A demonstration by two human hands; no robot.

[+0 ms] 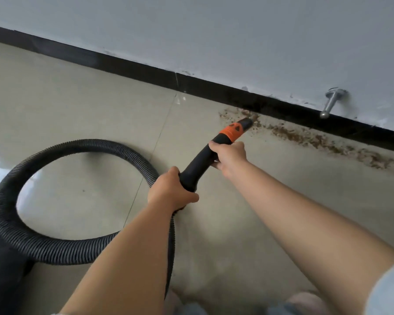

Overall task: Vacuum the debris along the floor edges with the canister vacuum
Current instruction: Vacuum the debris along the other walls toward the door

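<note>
Both hands grip the nozzle (pixel 214 151), right hand (pixel 229 156) leading left hand (pixel 172 193); debris (pixel 316 138) trails rightward along the floor's wall edge.

Beige tiled floor (pixel 77 110), brown debris (pixel 305 137) along black skirting, looped hose (pixel 55 251) seemingly resting on it

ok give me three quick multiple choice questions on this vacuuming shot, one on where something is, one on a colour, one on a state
1. Where is the nozzle tip?
A. at the left end of the debris by the baseboard
B. on the wall
C. inside the hose loop

2. What colour is the band on the nozzle?
A. blue
B. orange
C. white

3. How is the nozzle held?
A. left hand only
B. lying loose
C. both hands

Answers: 1 A, the tip meets the crumbs beside the dark baseboard. 2 B, the collar is bright orange. 3 C, right hand and left hand both wrap it.
</note>
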